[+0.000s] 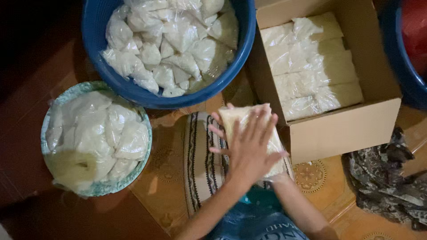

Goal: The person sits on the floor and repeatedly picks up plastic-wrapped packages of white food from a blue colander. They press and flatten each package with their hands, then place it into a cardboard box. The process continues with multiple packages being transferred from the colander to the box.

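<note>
Left hand [249, 149]: laid flat on top of the clear plastic bag of pale filling [249, 129], fingers [260, 122] spread wide and pressing down, not curled around it.
Right hand [220, 129]: mostly hidden under the bag; only fingertips are seen poking out at the bag's left edge, so the bag is sandwiched between the two palms. How far those fingers are curled cannot be told.
Bag: held just above the striped cushion [202, 164], directly beneath the spread fingers, its far end pointing past the fingertips.
Cardboard box [342, 129]: open, just to the right of the fingers; flat packed bags [311, 66] are laid in rows inside it, filling the bottom.
Blue basin [100, 40]: beyond the fingertips and to their left, heaped with loose filled plastic bags [171, 42].
Patterned bowl [62, 100]: well to the left of the fingers, more soft white bags [95, 133] piled in it.
Dark patterned cloth [387, 178]: crumpled on the floor to the right, below the box.
Second blue basin [407, 66]: glimpsed at the right edge, beyond the box.
Floor [320, 175]: orange tile with round motifs, seen near the wrists.
Blue printed plastic [255, 220]: lying under the forearms, near the bottom edge.
</note>
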